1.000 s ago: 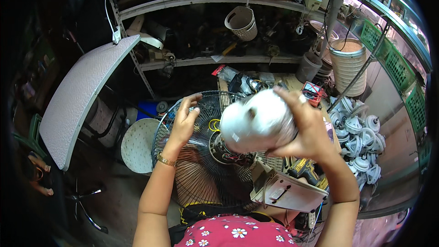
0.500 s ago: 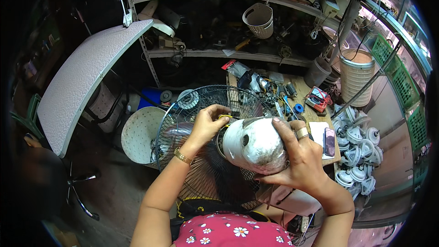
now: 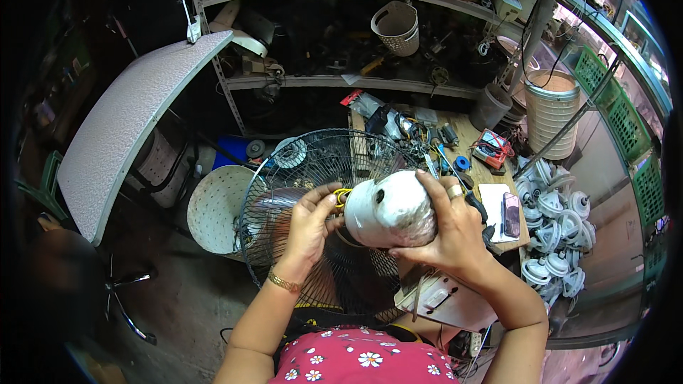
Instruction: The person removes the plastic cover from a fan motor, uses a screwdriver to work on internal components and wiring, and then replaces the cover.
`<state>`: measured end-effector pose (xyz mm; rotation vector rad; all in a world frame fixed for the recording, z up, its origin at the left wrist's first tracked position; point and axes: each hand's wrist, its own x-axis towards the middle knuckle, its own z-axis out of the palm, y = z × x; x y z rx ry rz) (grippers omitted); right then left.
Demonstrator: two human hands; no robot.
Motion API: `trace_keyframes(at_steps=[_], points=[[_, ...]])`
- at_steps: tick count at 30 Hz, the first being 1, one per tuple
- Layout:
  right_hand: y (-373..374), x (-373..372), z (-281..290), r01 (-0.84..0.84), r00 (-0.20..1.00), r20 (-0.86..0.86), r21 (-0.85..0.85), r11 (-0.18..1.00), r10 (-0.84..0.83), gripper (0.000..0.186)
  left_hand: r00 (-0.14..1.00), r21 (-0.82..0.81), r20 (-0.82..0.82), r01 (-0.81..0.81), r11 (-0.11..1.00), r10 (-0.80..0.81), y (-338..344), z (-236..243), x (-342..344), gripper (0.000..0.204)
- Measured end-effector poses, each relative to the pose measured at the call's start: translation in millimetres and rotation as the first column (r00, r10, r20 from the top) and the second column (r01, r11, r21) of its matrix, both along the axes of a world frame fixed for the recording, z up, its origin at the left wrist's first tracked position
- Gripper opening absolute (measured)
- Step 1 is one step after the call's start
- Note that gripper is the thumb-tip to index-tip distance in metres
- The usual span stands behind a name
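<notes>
Left hand [image 3: 307, 226] has moved in, pinching yellow wire [image 3: 342, 195] beside white housing [image 3: 395, 211].

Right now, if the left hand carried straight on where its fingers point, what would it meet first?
The left hand would first meet the yellow wire, already at its fingertips; just beyond, the white cover gripped by the right hand seems next, though depth is hard to judge.

The housing [image 3: 395, 210] is smooth, glossy, grimy-patched; the cage [image 3: 359, 277], metal wire. At nine o'clock, a rough panel [image 3: 139, 135]; at two, wooden bench [image 3: 464, 132]; at six, cloth shirt [image 3: 341, 355].
</notes>
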<state>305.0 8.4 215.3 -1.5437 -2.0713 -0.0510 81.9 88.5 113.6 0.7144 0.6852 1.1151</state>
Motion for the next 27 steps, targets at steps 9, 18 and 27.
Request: trace_keyframes(at_steps=[9, 18, 27], points=[[21.5, 21.7, -15.3, -0.003, 0.998, -0.062, -0.036, 0.999, 0.001, 0.108, 0.981, -0.107, 0.125, -0.137, 0.985, 0.15, -40.6, -17.2, 20.5, 0.023], [27.8, 15.1, 4.2, -0.072, 0.995, 0.056, -0.097, 0.993, 0.078, 0.103, 0.86, -0.31, 0.483, -0.008, 0.951, 0.165, -59.7, -5.7, 21.5, 0.03], [34.1, -12.0, 8.5, -0.079, 0.974, 0.205, -0.1, 0.992, 0.098, 0.098, 0.987, -0.03, 0.031, -0.159, 0.987, 0.16, -55.7, -23.9, 0.4, 0.041]])
